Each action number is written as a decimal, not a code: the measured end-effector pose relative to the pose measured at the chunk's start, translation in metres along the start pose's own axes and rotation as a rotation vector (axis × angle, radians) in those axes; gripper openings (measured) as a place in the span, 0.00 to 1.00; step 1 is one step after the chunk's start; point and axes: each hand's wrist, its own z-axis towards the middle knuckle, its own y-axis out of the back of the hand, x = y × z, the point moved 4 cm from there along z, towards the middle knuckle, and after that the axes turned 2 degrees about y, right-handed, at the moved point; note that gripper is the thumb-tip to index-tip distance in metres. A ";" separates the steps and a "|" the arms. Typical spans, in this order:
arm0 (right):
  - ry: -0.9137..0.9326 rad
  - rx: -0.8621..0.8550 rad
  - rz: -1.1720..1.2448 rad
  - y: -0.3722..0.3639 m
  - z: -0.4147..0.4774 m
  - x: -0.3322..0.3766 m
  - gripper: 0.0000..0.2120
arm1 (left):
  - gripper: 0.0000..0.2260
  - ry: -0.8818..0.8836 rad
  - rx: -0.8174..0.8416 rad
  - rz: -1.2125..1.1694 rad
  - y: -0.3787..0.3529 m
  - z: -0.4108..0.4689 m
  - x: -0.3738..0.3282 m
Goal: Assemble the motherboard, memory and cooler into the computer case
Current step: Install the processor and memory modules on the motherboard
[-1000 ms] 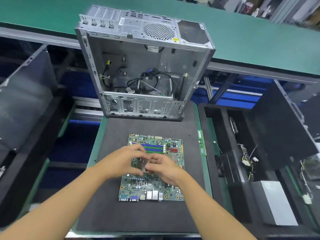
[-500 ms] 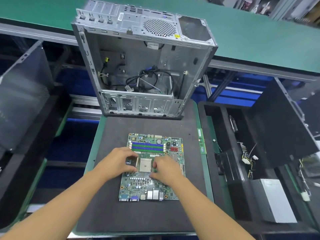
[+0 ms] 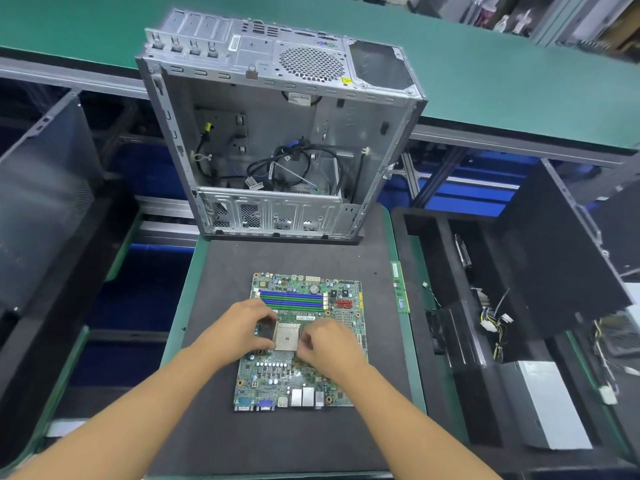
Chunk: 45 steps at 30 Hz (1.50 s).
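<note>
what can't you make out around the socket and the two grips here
1. Head view: whether the left grip holds anything; its curled fingers cover the spot left of the socket.
2. Head view: what the right grip touches at the socket's right edge; its own fingers hide it.
3. Head view: the print on the motherboard; too small to read.

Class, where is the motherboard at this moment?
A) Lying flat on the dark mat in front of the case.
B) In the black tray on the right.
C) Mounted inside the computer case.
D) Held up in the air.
A: the motherboard lies flat on the dark mat, outside the open computer case.
</note>
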 end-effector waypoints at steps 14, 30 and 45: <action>-0.180 -0.041 0.126 0.019 0.028 -0.008 0.12 | 0.23 -0.030 0.044 0.141 -0.019 0.012 -0.020; -0.196 -0.030 0.211 0.017 0.026 -0.020 0.14 | 0.25 -0.079 -0.087 0.274 -0.048 0.010 -0.029; -0.176 -0.029 0.201 0.017 0.023 -0.019 0.14 | 0.24 -0.054 -0.119 0.135 -0.046 0.005 -0.024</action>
